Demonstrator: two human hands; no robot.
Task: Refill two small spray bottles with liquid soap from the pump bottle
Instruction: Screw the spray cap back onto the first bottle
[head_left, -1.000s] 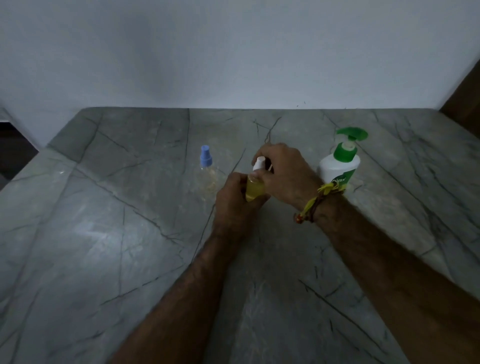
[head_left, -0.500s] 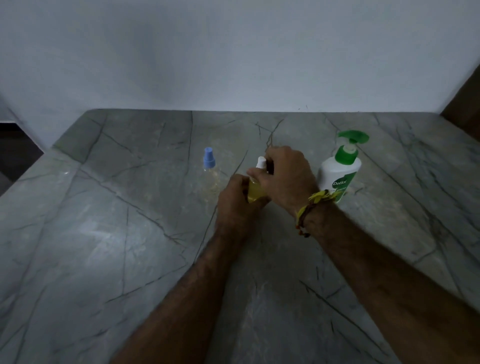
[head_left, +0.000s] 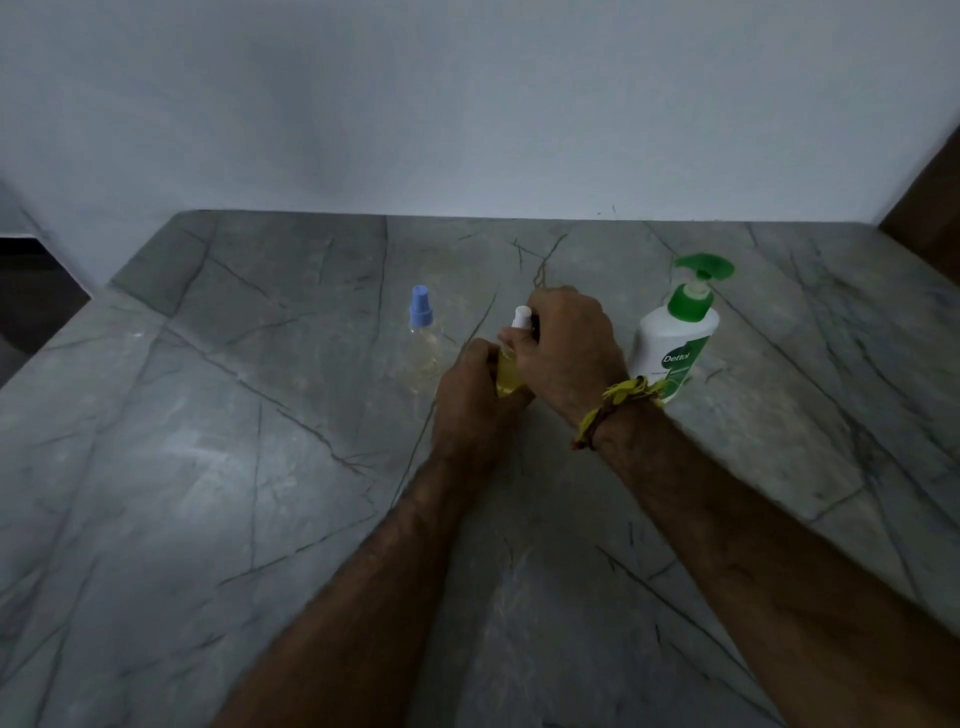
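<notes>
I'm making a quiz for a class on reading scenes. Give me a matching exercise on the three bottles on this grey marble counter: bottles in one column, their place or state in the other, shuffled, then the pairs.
Things:
1. small clear spray bottle with blue cap
2. small spray bottle of yellow liquid with white cap
3. white pump bottle with green pump

Places or states:
A. stands untouched, farthest right
B. held between both hands
C. stands alone, left of the hands

Pairs: 1-C, 2-B, 3-A. The left hand grips the yellow bottle's body; the right hand holds its cap.
</notes>
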